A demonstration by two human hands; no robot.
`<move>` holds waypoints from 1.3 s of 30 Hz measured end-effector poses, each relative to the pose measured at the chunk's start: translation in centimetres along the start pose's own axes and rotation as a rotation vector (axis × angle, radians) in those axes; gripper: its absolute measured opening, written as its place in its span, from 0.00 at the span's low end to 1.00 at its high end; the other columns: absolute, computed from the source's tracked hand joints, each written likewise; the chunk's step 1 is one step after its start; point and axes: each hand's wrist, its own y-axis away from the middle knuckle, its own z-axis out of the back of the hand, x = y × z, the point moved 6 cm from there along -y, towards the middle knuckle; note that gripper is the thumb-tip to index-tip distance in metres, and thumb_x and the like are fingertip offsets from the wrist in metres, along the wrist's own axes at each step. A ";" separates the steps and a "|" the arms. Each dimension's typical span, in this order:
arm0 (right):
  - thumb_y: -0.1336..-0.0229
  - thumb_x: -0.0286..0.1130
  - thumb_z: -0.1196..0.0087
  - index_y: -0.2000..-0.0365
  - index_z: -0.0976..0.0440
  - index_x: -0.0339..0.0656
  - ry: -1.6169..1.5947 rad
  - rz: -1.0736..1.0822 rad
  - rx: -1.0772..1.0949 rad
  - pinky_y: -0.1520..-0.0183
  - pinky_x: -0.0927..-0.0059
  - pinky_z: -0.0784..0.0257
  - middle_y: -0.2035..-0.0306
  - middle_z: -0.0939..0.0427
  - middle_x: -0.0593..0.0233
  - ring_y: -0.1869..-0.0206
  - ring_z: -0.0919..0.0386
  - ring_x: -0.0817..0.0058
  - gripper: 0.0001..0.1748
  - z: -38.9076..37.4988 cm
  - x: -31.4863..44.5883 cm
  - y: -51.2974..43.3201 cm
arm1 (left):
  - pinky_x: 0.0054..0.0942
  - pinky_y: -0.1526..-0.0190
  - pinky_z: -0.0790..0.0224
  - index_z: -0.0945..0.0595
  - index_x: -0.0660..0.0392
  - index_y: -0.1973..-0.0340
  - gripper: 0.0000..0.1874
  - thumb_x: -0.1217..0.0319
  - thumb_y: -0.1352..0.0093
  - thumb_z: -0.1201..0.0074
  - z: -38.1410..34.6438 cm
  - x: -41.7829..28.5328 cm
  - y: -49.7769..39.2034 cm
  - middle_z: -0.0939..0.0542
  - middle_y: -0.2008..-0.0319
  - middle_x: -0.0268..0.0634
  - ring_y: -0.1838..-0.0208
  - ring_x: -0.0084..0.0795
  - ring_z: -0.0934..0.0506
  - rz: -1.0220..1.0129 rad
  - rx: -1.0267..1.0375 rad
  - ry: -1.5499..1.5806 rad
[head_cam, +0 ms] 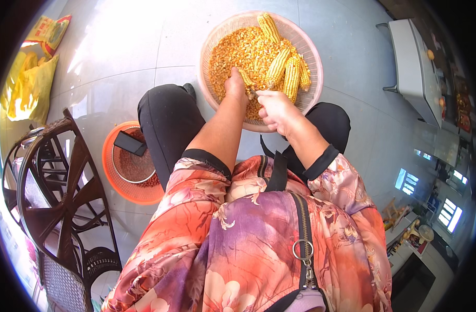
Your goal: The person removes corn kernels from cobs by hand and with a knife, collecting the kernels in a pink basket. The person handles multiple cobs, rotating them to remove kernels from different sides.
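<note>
A pale pink plastic basket (320, 74) stands on the floor before me, holding loose yellow corn kernels (238, 43). Over it, my left hand (236, 86) grips a partly visible corn cob (245, 78). My right hand (276, 109) is closed on a thin tool (253, 92), whose tip meets the lower end of that cob; its exact kind cannot be told. Several whole corn cobs (291, 78) lie on the kernels at the basket's right side, and one more (269, 27) leans near the far rim. My palms and part of the tool's handle are hidden.
Beside my left knee is an orange plastic basket (109, 183) with reddish contents, a sieve and a black phone-like object (130, 143). A dark chair (66, 206) stands further left. Yellow bags (35, 85) lie at the far left. A white table-like piece (413, 66) stands at the right.
</note>
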 end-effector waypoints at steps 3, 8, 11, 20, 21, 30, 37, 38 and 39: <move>0.39 0.31 0.54 0.59 0.24 0.35 0.810 0.186 0.013 0.50 0.46 0.26 0.63 0.17 0.42 0.55 0.18 0.46 0.14 -1.1 2.9 1.1 | 0.48 0.54 0.22 0.31 0.69 0.38 0.34 0.48 0.24 0.55 0.4 0.3 0.2 0.21 0.47 0.51 0.52 0.47 0.20 0.007 -0.013 -0.065; 0.34 0.32 0.59 0.53 0.24 0.37 1.081 0.267 0.083 0.56 0.48 0.23 0.65 0.17 0.44 0.59 0.17 0.46 0.17 -1.6 3.5 -0.4 | 0.45 0.42 0.28 0.31 0.69 0.37 0.36 0.47 0.24 0.56 -0.7 -2.3 4.5 0.24 0.41 0.51 0.43 0.47 0.23 0.065 -0.069 -0.195; 0.33 0.31 0.60 0.54 0.24 0.34 1.151 0.328 0.072 0.57 0.50 0.23 0.64 0.16 0.46 0.59 0.17 0.47 0.17 -2.2 4.2 -0.3 | 0.44 0.42 0.29 0.30 0.69 0.37 0.36 0.47 0.24 0.57 -0.3 -2.1 4.6 0.24 0.41 0.51 0.42 0.47 0.24 0.103 -0.046 -0.163; 0.41 0.33 0.53 0.57 0.18 0.36 0.777 0.151 0.046 0.44 0.51 0.26 0.54 0.18 0.41 0.47 0.20 0.48 0.18 -1.2 3.0 -4.9 | 0.43 0.41 0.29 0.33 0.70 0.35 0.38 0.46 0.24 0.58 -0.7 -0.8 3.5 0.25 0.40 0.53 0.41 0.47 0.23 0.071 -0.023 -0.130; 0.41 0.33 0.53 0.57 0.18 0.36 0.785 0.128 0.045 0.44 0.51 0.26 0.54 0.18 0.41 0.47 0.20 0.48 0.18 -1.3 3.1 -5.1 | 0.43 0.41 0.29 0.34 0.69 0.34 0.37 0.47 0.23 0.58 -0.6 -0.9 3.3 0.25 0.39 0.53 0.41 0.47 0.23 0.081 0.001 -0.108; 0.46 0.29 0.48 0.58 0.18 0.33 0.772 0.098 0.159 0.45 0.51 0.25 0.54 0.19 0.38 0.48 0.19 0.48 0.17 -1.5 3.1 -7.3 | 0.44 0.42 0.29 0.34 0.68 0.33 0.35 0.48 0.23 0.59 0.0 -0.3 1.4 0.26 0.38 0.51 0.41 0.47 0.23 0.106 0.034 -0.068; 0.40 0.31 0.54 0.64 0.18 0.37 0.906 0.194 0.127 0.48 0.50 0.25 0.58 0.18 0.40 0.52 0.19 0.45 0.15 -1.4 3.8 -6.5 | 0.43 0.40 0.30 0.34 0.67 0.33 0.35 0.49 0.22 0.59 0.5 0.3 -0.1 0.26 0.37 0.51 0.39 0.45 0.25 0.069 0.058 -0.073; 0.38 0.32 0.55 0.63 0.19 0.37 0.924 0.208 0.095 0.48 0.49 0.25 0.57 0.18 0.41 0.51 0.19 0.45 0.15 -1.7 4.2 -6.2 | 0.43 0.40 0.30 0.34 0.67 0.33 0.35 0.49 0.22 0.59 0.4 0.5 -0.1 0.26 0.37 0.52 0.39 0.45 0.25 0.104 0.074 -0.065; 0.38 0.32 0.55 0.62 0.18 0.37 0.936 0.197 0.105 0.48 0.49 0.25 0.57 0.18 0.41 0.51 0.19 0.45 0.16 -2.1 4.4 -6.2 | 0.43 0.41 0.29 0.33 0.67 0.33 0.35 0.49 0.22 0.59 0.6 0.7 -0.2 0.26 0.37 0.52 0.39 0.45 0.25 0.137 0.091 -0.057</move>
